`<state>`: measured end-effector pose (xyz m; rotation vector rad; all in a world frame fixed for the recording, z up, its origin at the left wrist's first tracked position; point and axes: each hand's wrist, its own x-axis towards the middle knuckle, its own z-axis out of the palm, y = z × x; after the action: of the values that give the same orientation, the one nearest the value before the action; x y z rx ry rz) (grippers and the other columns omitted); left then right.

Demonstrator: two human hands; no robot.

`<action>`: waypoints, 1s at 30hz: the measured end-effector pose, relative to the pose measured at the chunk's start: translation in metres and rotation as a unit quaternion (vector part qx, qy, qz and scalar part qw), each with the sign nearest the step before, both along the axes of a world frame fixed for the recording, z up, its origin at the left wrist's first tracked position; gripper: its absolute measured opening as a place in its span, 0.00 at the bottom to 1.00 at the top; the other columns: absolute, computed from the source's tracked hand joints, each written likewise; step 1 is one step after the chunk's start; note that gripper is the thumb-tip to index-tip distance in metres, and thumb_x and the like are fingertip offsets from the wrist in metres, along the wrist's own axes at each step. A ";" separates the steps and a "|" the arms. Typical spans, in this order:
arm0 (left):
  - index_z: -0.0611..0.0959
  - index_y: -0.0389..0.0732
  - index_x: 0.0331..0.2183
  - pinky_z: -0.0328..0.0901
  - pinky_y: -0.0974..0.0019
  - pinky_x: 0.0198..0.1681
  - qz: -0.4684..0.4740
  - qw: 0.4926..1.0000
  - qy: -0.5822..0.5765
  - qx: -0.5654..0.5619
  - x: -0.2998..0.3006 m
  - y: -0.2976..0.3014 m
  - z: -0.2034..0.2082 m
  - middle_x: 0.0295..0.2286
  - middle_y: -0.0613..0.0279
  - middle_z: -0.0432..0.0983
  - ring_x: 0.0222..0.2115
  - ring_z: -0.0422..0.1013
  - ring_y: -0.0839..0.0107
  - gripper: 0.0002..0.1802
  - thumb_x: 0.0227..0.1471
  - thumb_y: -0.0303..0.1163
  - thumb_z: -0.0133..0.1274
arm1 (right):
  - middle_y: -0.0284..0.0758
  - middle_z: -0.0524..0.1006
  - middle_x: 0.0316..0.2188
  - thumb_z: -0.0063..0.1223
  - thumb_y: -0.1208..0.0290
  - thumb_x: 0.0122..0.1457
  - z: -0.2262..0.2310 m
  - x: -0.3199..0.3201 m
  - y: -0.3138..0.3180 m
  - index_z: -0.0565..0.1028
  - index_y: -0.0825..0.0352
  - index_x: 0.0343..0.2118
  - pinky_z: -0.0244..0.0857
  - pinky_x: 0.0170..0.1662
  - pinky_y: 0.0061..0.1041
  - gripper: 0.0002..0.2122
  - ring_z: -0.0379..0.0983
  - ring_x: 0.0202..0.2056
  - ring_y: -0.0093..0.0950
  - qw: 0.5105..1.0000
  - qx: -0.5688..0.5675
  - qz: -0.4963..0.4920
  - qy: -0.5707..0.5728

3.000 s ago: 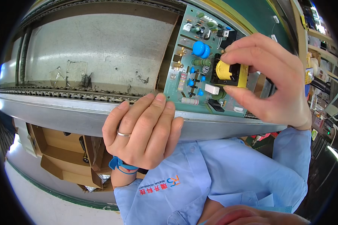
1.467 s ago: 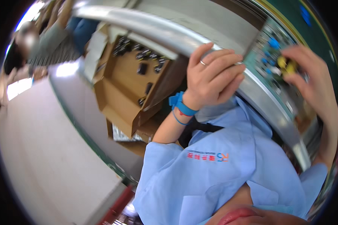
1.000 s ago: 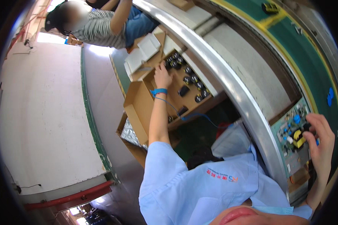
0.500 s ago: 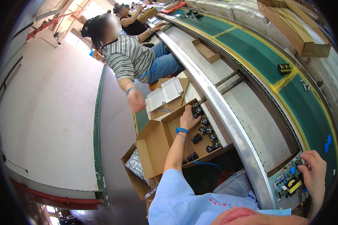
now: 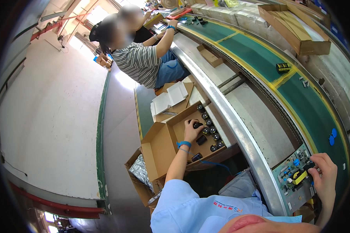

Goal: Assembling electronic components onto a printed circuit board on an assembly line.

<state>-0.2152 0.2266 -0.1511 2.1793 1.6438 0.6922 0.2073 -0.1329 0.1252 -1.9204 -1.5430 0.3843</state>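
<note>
My left hand [image 5: 191, 130] reaches down to my left into an open cardboard box [image 5: 181, 140] below the line. Its fingers close on a black cylindrical part [image 5: 198, 125] among several like it [image 5: 212, 136]. A blue band sits on that wrist. At the lower right, my right hand [image 5: 323, 173] rests on a green circuit board [image 5: 295, 179] lying on the metal edge of the line, fingers on a yellow and black transformer [image 5: 301, 175] mounted on it.
A green conveyor belt [image 5: 260, 58] with yellow lines curves away, edged by a metal rail [image 5: 237, 128]. A person in a striped shirt [image 5: 138, 62] sits farther along. White packets [image 5: 169, 99] lie in another box. Cardboard trays [image 5: 295, 27] stand beyond the belt.
My view swung from the circuit board to the left and down. My left hand left the board's edge and went into the box of black parts. My right hand stayed on the board.
</note>
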 end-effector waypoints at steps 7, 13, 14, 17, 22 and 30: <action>0.75 0.46 0.42 0.70 0.74 0.18 0.061 0.858 -0.454 -0.235 0.031 -0.096 0.132 0.33 0.63 0.74 0.25 0.73 0.74 0.19 0.49 0.41 0.59 | 0.42 0.74 0.35 0.53 0.87 0.40 0.006 -0.008 -0.028 0.73 0.74 0.34 0.66 0.26 0.23 0.14 0.71 0.23 0.31 0.998 0.048 0.029 -0.012; 0.70 0.43 0.45 0.69 0.74 0.18 -0.283 0.651 -0.509 -0.487 0.091 -0.207 0.223 0.36 0.55 0.72 0.25 0.74 0.69 0.29 0.46 0.47 0.60 | 0.46 0.74 0.39 0.58 0.82 0.40 0.010 -0.059 -0.055 0.72 0.72 0.42 0.70 0.29 0.26 0.21 0.75 0.29 0.37 0.990 0.057 0.123 0.024; 0.70 0.43 0.45 0.68 0.74 0.18 -0.324 0.632 -0.487 -0.509 0.105 -0.224 0.223 0.38 0.55 0.71 0.25 0.73 0.71 0.30 0.44 0.47 0.61 | 0.46 0.73 0.40 0.59 0.81 0.40 0.005 -0.065 -0.057 0.71 0.72 0.44 0.70 0.31 0.28 0.23 0.75 0.32 0.38 0.986 0.076 0.146 0.007; 0.70 0.42 0.45 0.68 0.76 0.19 -0.407 0.539 -0.406 -0.615 0.149 -0.264 0.226 0.41 0.56 0.68 0.28 0.71 0.74 0.33 0.41 0.48 0.64 | 0.47 0.72 0.42 0.59 0.79 0.39 -0.007 -0.078 -0.069 0.69 0.73 0.47 0.70 0.34 0.30 0.26 0.74 0.36 0.41 0.980 0.099 0.171 -0.018; 0.70 0.43 0.45 0.67 0.77 0.17 -0.480 0.422 -0.391 -0.662 0.200 -0.312 0.219 0.36 0.60 0.69 0.24 0.71 0.77 0.30 0.46 0.49 0.60 | 0.48 0.73 0.41 0.60 0.77 0.39 -0.020 -0.075 -0.105 0.67 0.73 0.48 0.69 0.38 0.34 0.28 0.73 0.39 0.46 0.985 0.118 0.121 -0.034; 0.67 0.45 0.46 0.67 0.76 0.15 -0.322 0.417 -0.419 -0.739 0.193 -0.327 0.225 0.33 0.56 0.72 0.23 0.73 0.74 0.25 0.57 0.54 0.42 | 0.36 0.73 0.37 0.62 0.64 0.46 -0.027 -0.037 -0.127 0.67 0.68 0.43 0.65 0.30 0.17 0.23 0.70 0.33 0.22 0.939 0.046 -0.058 0.337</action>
<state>-0.0219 -0.0999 0.0737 0.5747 0.2145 -0.1153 0.1708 -0.2599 0.0983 -1.5586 -0.9697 0.8027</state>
